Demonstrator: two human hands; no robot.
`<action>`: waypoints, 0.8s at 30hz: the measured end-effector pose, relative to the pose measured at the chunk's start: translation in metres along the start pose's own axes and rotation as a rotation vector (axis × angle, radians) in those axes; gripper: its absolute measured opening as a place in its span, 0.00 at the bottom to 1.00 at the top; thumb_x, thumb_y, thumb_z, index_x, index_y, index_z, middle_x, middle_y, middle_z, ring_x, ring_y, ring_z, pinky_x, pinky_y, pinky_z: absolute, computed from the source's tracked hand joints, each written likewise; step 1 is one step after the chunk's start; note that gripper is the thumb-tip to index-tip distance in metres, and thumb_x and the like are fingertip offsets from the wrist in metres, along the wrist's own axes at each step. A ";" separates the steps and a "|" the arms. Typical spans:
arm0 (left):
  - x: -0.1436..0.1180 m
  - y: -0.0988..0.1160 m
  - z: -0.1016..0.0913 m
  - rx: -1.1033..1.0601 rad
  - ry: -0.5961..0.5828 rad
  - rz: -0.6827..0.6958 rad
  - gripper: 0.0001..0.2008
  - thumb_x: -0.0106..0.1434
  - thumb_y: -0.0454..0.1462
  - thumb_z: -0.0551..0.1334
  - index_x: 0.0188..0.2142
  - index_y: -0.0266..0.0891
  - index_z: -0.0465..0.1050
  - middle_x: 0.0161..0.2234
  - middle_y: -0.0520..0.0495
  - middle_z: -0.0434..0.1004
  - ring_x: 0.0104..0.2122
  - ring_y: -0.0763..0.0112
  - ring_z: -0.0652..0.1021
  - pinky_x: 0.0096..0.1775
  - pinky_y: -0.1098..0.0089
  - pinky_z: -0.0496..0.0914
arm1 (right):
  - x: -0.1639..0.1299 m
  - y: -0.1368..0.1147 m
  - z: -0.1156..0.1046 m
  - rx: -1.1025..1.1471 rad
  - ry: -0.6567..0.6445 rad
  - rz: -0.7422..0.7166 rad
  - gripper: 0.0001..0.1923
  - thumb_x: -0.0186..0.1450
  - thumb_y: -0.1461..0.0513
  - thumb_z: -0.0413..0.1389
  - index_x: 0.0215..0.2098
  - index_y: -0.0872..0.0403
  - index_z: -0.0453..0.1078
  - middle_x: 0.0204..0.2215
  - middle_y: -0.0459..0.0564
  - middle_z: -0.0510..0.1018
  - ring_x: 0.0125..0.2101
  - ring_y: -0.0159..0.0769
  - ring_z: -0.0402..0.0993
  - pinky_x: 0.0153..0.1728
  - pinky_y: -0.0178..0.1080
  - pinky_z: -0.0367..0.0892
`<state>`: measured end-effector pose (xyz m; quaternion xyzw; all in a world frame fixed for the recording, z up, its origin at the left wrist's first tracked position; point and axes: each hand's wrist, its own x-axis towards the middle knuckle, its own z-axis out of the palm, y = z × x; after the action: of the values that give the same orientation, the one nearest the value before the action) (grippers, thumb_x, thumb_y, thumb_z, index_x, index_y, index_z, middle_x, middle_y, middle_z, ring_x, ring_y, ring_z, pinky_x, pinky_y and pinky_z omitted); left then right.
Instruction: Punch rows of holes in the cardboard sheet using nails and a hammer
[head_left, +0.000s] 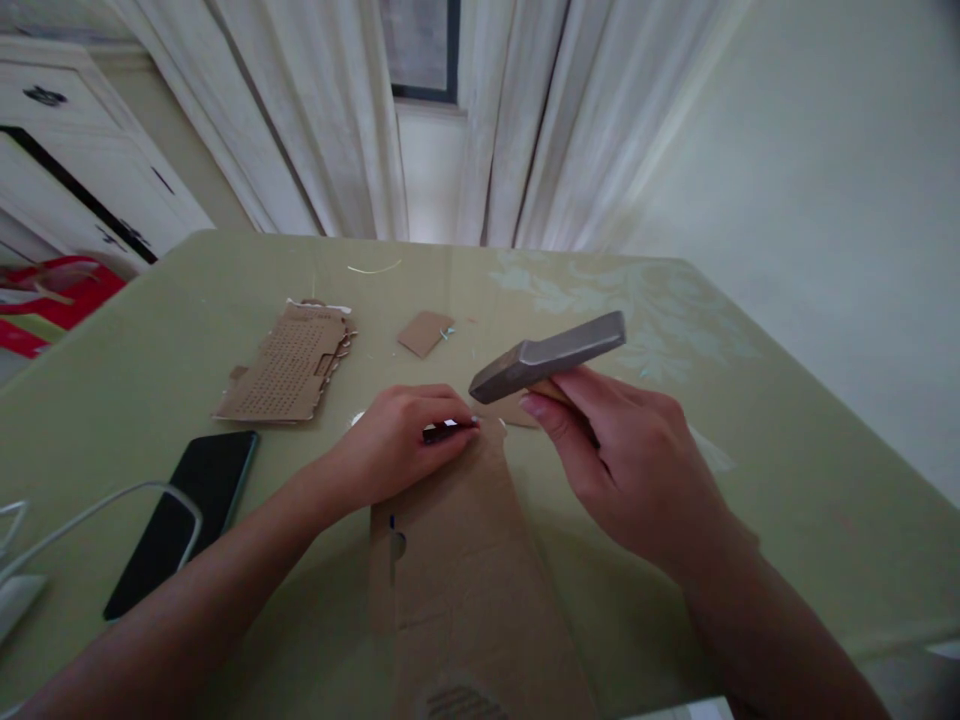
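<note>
Both grips engaged: my left hand (401, 440) pins a small dark punch (448, 431) to the cardboard strip (465, 560), my right hand (630, 460) grasps the hammer (551, 357) raised just above it, so I judge a square, controlled strike is required.

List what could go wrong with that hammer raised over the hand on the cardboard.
1. The hammer in the right hand hangs close above the left hand, whose fingertips pinch a small dark tool; a strike could hit them.
2. The cardboard strip may slip on the smooth table.
</note>
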<state>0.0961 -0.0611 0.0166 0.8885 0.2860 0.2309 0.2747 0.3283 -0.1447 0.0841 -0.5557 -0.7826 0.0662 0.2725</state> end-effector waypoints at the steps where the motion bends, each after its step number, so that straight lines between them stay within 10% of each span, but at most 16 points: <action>1: 0.000 0.000 0.000 0.007 -0.007 0.007 0.09 0.75 0.38 0.64 0.43 0.42 0.85 0.44 0.45 0.87 0.41 0.64 0.84 0.44 0.67 0.75 | 0.000 -0.001 0.001 -0.032 -0.030 -0.015 0.12 0.81 0.56 0.52 0.54 0.48 0.76 0.45 0.55 0.86 0.42 0.51 0.83 0.42 0.46 0.69; 10: -0.001 -0.004 0.005 0.050 0.016 0.056 0.09 0.75 0.37 0.65 0.44 0.42 0.86 0.44 0.46 0.87 0.42 0.63 0.85 0.46 0.66 0.75 | -0.004 -0.010 0.000 -0.224 0.031 -0.048 0.15 0.82 0.57 0.49 0.56 0.51 0.76 0.42 0.54 0.86 0.37 0.47 0.84 0.37 0.44 0.70; 15: 0.000 -0.005 0.006 0.013 0.022 0.062 0.08 0.74 0.35 0.65 0.44 0.42 0.86 0.45 0.45 0.86 0.43 0.63 0.84 0.46 0.66 0.75 | -0.001 -0.008 0.004 -0.277 -0.174 -0.018 0.12 0.81 0.60 0.52 0.54 0.53 0.77 0.44 0.55 0.87 0.40 0.50 0.86 0.37 0.45 0.72; 20: 0.002 -0.003 0.005 -0.055 0.005 0.013 0.06 0.73 0.34 0.66 0.42 0.42 0.85 0.43 0.47 0.84 0.41 0.65 0.83 0.46 0.66 0.74 | -0.002 -0.004 0.002 -0.177 -0.016 -0.022 0.12 0.81 0.59 0.52 0.56 0.51 0.75 0.46 0.53 0.87 0.42 0.47 0.85 0.42 0.44 0.72; 24: 0.003 -0.004 0.005 -0.132 -0.011 -0.037 0.05 0.72 0.34 0.66 0.41 0.41 0.83 0.41 0.48 0.83 0.40 0.66 0.82 0.43 0.68 0.73 | -0.001 -0.002 0.007 -0.237 -0.182 -0.020 0.10 0.80 0.60 0.53 0.52 0.52 0.76 0.45 0.54 0.87 0.40 0.48 0.86 0.39 0.43 0.70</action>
<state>0.0994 -0.0585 0.0108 0.8643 0.2852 0.2390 0.3383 0.3236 -0.1452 0.0785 -0.5679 -0.8119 0.0208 0.1338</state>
